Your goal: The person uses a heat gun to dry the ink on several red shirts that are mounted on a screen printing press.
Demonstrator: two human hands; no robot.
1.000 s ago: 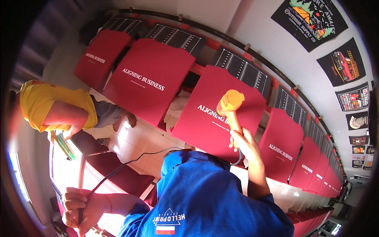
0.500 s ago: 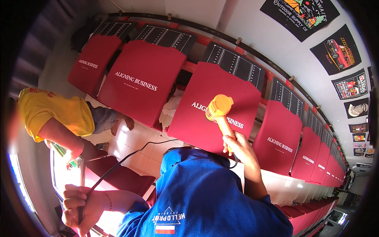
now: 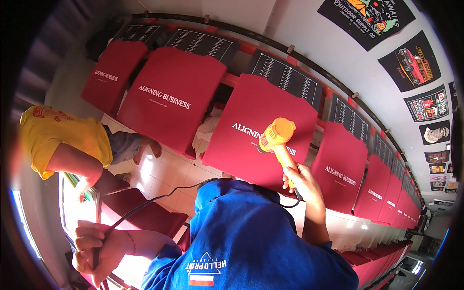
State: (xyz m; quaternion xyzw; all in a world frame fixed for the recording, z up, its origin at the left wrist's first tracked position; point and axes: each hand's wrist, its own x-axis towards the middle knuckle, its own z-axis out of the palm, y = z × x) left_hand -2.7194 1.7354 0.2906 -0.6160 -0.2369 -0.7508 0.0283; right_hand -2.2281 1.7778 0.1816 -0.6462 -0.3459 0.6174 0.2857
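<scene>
A yellow heat gun (image 3: 281, 140) is gripped by its handle in my right hand (image 3: 306, 184). Its body hangs over a red printed fabric panel (image 3: 261, 108) stretched on a board, covering part of the white lettering; whether its nozzle touches the cloth I cannot tell. A black cord (image 3: 145, 203) comes out at the handle's base, passes behind my blue shirt and reappears on the left. There my left hand (image 3: 92, 246) is closed around it, held out to the side at the lower left.
More red printed panels (image 3: 338, 166) line the long rack, with black marked boards (image 3: 285, 72) behind them. A co-worker in a yellow shirt (image 3: 65, 137) bends over a framed screen (image 3: 92, 210) at left. Another red row (image 3: 377, 261) runs lower right. Printed cloths (image 3: 411, 60) hang on the wall.
The heat gun and my right hand have shifted a little to the right and tilted over the same panel. My left hand with the cord has moved slightly left.
</scene>
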